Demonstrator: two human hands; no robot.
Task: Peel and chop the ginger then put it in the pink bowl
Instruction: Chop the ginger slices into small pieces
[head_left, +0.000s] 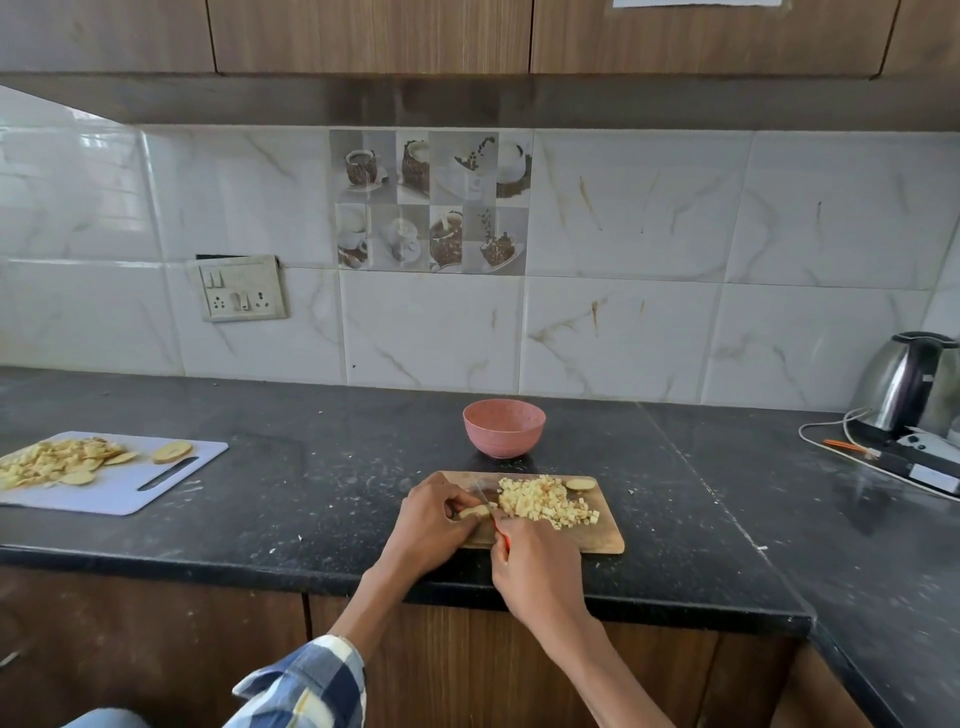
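two hands on board: l hand pinches ginger piece, long axis left-right; r hand grips knife.

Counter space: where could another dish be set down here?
Bare black counter lies between the white board and wooden board, and between the wooden board and kettle. It is crowded where both hands cut by the chopped ginger, before the pink bowl.
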